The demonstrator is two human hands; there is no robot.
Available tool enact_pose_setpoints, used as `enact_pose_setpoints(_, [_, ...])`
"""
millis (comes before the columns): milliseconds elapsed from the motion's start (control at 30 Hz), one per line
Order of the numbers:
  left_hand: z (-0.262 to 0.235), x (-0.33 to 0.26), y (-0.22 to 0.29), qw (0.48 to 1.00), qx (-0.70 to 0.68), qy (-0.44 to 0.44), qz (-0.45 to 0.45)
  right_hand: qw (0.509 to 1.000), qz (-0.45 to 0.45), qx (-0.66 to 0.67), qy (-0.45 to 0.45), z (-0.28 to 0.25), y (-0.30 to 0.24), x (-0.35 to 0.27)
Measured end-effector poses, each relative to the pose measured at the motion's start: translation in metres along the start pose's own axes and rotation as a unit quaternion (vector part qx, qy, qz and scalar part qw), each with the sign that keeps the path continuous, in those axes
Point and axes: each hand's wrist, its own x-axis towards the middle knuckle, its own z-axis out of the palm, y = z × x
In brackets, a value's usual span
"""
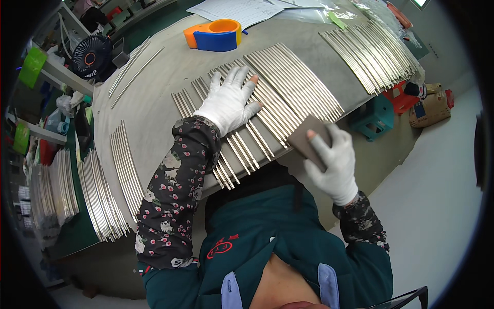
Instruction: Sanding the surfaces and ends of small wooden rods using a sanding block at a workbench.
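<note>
My left hand (pixel 225 105), in a white glove with some fingertips bare, lies spread flat across a row of slim silvery metal rods (pixel 247 147) on the grey table. Some rods under it stand a little apart, and the palm hides their middles. Against their right side lies a denser row of rods (pixel 293 77), side by side. My right hand (pixel 334 170), gloved likewise, is closed around a brown rectangular pad (pixel 304 138). The pad is by the table's near edge, close to the rods' lower ends; whether it touches them I cannot tell.
An orange and blue tape dispenser (pixel 213 37) stands beyond the rods, near papers (pixel 234 13). More rods (pixel 373 56) lie at the far right, others (pixel 126 167) at the left. A black fan (pixel 91 56) is at far left. Teal stool (pixel 374 117) and sack (pixel 429 109) stand right of the table.
</note>
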Motion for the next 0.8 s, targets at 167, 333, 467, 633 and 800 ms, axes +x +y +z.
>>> enact_pose_setpoints(167, [0.002,0.003,0.001,1.000,0.002,-0.003,0.001,0.997,-0.039,0.073,0.001,-0.009,-0.018,0.004])
enact_pose_setpoints(333, [0.002,-0.004,-0.002,1.000,0.007,0.008,0.005,0.993,0.066,-0.069,0.062,-0.010,0.018,-0.004])
enact_pose_setpoints(467, [0.003,-0.007,-0.006,1.000,0.015,0.011,0.015,0.998,0.032,-0.009,0.046,-0.013,0.005,-0.006])
enact_pose_setpoints(633, [0.000,-0.011,-0.005,1.000,0.006,0.004,0.013,0.997,0.051,-0.010,0.061,-0.010,0.001,-0.013])
enact_pose_setpoints(800, [0.000,-0.010,0.001,0.996,-0.053,0.063,-0.019,0.999,0.029,0.013,0.042,-0.009,-0.014,-0.012])
